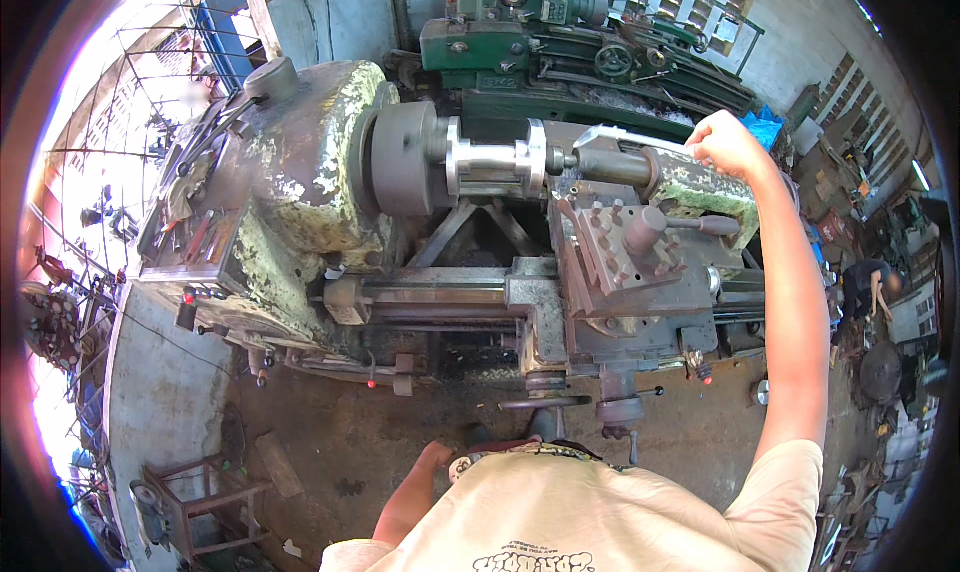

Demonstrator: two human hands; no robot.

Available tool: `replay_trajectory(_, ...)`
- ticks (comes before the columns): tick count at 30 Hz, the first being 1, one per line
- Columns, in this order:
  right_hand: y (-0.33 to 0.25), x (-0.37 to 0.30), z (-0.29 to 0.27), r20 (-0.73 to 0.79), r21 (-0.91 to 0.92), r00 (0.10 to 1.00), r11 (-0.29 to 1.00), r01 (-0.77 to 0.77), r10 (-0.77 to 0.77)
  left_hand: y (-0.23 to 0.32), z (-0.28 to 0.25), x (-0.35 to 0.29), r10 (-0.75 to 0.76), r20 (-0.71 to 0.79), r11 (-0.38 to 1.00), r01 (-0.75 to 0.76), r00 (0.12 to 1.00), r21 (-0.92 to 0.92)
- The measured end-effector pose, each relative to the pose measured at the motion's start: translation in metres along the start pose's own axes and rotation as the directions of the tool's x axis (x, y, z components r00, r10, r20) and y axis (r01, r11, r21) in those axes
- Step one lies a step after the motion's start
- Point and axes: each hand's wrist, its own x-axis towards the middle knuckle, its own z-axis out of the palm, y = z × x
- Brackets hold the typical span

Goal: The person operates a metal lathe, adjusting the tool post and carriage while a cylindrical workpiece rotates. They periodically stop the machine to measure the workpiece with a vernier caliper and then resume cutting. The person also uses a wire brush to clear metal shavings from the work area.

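My right hand [728, 144] is raised over the tailstock [690, 184] of a large worn lathe. Its fingers are closed on the end of a long pale strip [640, 138], which points left toward the workpiece; its exact kind I cannot make out. A shiny, spool-shaped metal workpiece [495, 158] sits between the grey chuck [405, 159] and the tailstock centre [562, 161]. In front of it stands the square tool post [622, 247] with several bolts. Low beside my waist is my left hand [437, 454], away from the machine, its fingers mostly hidden.
The lathe's headstock [310, 162] carries hand tools [205, 237] on its left end. A handwheel [545, 403] and levers project toward me. Behind stands a green lathe [590, 57]. A wooden stool [215, 502] is at lower left; another person [868, 287] is at far right.
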Motion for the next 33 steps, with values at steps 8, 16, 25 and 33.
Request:
replay_trajectory(8,0.011,-0.016,0.010,0.197,0.157,0.976,0.980,-0.124,0.092,-0.004,0.018,0.002,0.052,0.156,0.980,-0.080,0.986,0.181)
replay_trajectory(16,0.026,-0.013,0.021,0.392,0.078,0.915,0.988,-0.136,0.095,-0.007,0.022,0.003,-0.029,0.028,0.999,0.029,0.999,0.020)
replay_trajectory(25,0.048,-0.020,0.015,0.326,0.535,0.940,0.839,-0.097,-0.099,-0.002,0.010,0.003,-0.247,0.021,0.928,0.243,0.969,-0.283)
replay_trajectory(33,0.111,-0.086,-0.010,-0.110,0.476,0.994,0.878,0.044,0.010,-0.003,0.012,-0.018,0.000,-0.119,0.997,-0.010,0.993,-0.076)
